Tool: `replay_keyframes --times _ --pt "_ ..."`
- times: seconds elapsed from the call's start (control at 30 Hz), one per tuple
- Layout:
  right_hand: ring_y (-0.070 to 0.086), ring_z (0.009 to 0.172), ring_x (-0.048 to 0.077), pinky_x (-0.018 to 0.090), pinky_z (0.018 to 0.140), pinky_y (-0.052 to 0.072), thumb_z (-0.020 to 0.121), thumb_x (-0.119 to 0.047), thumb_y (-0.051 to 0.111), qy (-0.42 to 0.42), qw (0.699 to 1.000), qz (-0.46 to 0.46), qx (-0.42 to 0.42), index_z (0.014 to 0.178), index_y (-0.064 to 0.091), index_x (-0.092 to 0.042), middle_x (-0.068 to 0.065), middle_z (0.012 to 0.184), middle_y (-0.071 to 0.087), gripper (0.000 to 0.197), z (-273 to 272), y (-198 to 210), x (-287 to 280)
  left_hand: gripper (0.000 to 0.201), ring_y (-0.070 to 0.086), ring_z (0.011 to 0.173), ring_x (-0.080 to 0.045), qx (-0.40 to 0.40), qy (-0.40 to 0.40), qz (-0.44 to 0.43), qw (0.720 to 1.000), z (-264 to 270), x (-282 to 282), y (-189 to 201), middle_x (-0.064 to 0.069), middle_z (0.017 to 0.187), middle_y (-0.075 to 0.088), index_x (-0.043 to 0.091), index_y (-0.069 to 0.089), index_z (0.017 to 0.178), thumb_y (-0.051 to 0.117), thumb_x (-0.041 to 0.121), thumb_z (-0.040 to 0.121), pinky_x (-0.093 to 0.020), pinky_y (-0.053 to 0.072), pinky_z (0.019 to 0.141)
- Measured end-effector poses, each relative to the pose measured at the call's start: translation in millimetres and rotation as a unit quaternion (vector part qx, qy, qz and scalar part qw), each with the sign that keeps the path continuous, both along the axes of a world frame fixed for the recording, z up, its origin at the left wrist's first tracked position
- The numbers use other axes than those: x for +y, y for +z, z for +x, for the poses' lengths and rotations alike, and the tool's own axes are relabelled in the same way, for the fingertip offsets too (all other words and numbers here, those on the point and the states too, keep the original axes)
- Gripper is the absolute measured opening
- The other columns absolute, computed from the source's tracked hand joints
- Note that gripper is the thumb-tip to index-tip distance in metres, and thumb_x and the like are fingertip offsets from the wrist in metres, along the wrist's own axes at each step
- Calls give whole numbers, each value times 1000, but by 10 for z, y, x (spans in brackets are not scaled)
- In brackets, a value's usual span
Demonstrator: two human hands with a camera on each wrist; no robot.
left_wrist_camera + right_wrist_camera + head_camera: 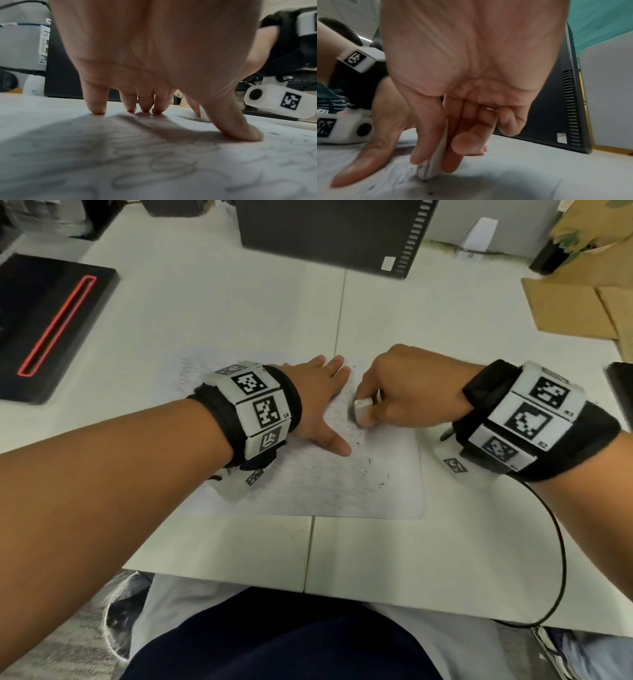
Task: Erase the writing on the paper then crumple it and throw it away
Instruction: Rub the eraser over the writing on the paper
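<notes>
The paper (325, 484) lies flat on the white table (205, 313), directly in front of the person. Faint pencil writing (154, 166) remains across most of the sheet, so the erasing step is judged unfinished.

Left hand (317, 402): fingers straight and spread, palm down, pressing the sheet against the table. It grips nothing.

Right hand (400, 392): thumb and fingers pinch a white eraser (362, 409), its lower end touching the sheet just beside the left thumb. Dark eraser crumbs (376, 474) lie scattered nearby.

Handling notes, as judgement: the sheet is thin, light and limp. It is likely to slide or buckle under rubbing unless pinned close to the eraser. Hard strokes toward a free edge may crease or tear it. For crumpling, gather it from the edges inward; little force should be needed
</notes>
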State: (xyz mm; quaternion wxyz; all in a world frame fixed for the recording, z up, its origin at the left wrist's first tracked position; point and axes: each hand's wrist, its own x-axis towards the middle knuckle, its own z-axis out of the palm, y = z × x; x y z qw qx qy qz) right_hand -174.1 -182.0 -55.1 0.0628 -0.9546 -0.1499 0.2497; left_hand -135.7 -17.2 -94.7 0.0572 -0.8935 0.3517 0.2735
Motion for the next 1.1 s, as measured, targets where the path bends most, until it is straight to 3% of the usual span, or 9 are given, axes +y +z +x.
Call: replay_keyframes --times 0.1,0.23,0.47,0.63,0.9,1.1 --pt "67 82 20 40 78 58 90 -35 73 -19 1000 0 -23 95 80 -21 0 84 76 17 109 9 -10 127 -9 150 -18 -2 -2 1 1000 -21 0 24 3 162 -17 19 -10 155 59 80 68 -52 16 117" --pt "66 91 25 43 84 58 88 -36 75 -88 991 9 -104 92 79 -18 4 91 76 19 395 -6 -76 125 -10 149 -18 -2 -2 10 1000 -45 -1 47 3 161 -19 17 -12 154 56 79 70 -51 14 118" --pt "68 86 31 47 80 59 93 -31 67 -21 995 -33 -94 95 77 -8 10 91 75 25 169 -97 -73 126 -10 149 -17 3 -2 -2 1000 -26 27 11 4 161 -18 19 -11 155 57 80 69 -50 12 118" --pt "67 91 29 47 83 57 94 -32 66 -15 995 -33 -98 104 77 -18 3 97 75 21 95 -73 -126 127 -11 149 -17 3 -8 0 1000 -25 5 3 4 161 -19 19 -12 155 58 80 68 -49 11 118" --pt "66 92 31 44 82 58 93 -30 67 -36 988 -69 -133 102 77 -13 7 99 75 22 375 10 -84 126 -11 149 -18 -1 -9 10 1000 -41 -17 39 3 161 -20 18 -13 155 57 80 69 -50 12 118" --pt "66 96 27 42 85 55 97 -35 61 -2 994 -52 -99 114 75 -21 2 104 74 25 -46 -34 -25 129 -11 149 -18 2 -4 0 1000 -12 -4 -23 3 161 -20 19 -13 154 57 82 66 -51 12 118"
